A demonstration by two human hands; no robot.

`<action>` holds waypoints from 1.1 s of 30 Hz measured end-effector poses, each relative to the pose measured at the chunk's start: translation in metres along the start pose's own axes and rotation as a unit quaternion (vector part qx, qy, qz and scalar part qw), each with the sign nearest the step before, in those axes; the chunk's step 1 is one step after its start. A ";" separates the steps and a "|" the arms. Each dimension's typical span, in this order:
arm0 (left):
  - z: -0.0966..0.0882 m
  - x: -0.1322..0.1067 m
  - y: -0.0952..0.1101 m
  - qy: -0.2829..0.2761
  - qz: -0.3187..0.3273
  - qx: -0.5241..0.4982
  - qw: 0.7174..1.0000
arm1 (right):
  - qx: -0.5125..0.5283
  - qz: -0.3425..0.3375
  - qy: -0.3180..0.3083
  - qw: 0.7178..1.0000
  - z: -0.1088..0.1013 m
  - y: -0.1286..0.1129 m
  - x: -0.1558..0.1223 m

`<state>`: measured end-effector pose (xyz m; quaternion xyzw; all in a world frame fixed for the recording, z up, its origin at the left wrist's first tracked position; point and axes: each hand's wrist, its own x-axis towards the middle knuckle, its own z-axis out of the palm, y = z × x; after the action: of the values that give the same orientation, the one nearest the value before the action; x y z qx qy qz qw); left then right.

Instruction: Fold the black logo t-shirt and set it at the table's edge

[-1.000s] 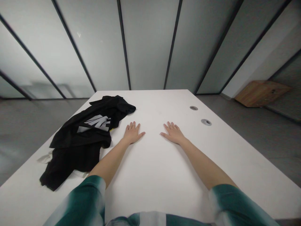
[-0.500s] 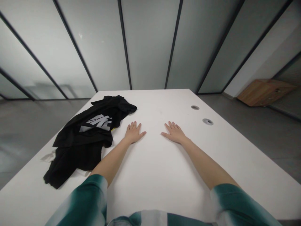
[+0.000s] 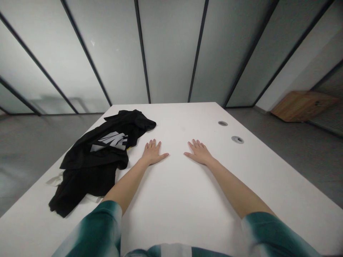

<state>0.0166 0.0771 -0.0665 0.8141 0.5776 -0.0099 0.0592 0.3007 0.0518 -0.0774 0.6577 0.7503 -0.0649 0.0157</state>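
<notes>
A: Starting with the head view, and with twelve lying straight ahead of us, how are our hands lying?

B: Our left hand (image 3: pixel 152 154) is resting palm down on the table (image 3: pixel 177 203) just short of twelve, and our right hand (image 3: pixel 200 154) is resting palm down just past twelve. On both, the fingers are fanning apart, flat against the white top, and the thumbs are pointing inward at each other, well short of touching.

A: And the black cloth (image 3: pixel 89 180)?

B: It is lying crumpled between ten and eleven, its far end sitting near our left fingertips and its near part lying just beside our left forearm (image 3: pixel 125 187). A white print (image 3: pixel 111 140) is showing on top, a yellow bit (image 3: pixel 129 147) is peeking out at the edge facing our hand, and some white cloth (image 3: pixel 55 180) is sticking out beneath, toward ten.

A: What are we seeing on the other side?

B: Toward one, two round grommets are sitting in the tabletop, the far grommet (image 3: pixel 222 123) and the near grommet (image 3: pixel 237 140). Beyond the table, between one and two, a wooden cabinet (image 3: pixel 300 106) is standing on the floor (image 3: pixel 284 146). At twelve, frosted panels (image 3: pixel 170 53) are rising behind the table.

A: And close to us?

B: Our green-and-white sleeves (image 3: pixel 98 226) are ending near the elbows.
</notes>
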 end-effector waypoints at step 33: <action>-0.002 -0.001 0.001 -0.009 -0.001 0.000 1.000 | 0.010 -0.006 0.009 1.000 0.000 0.002 -0.001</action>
<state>0.0173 0.0760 -0.0640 0.8136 0.5777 -0.0175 0.0643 0.3030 0.0508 -0.0770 0.6538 0.7537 -0.0669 0.0024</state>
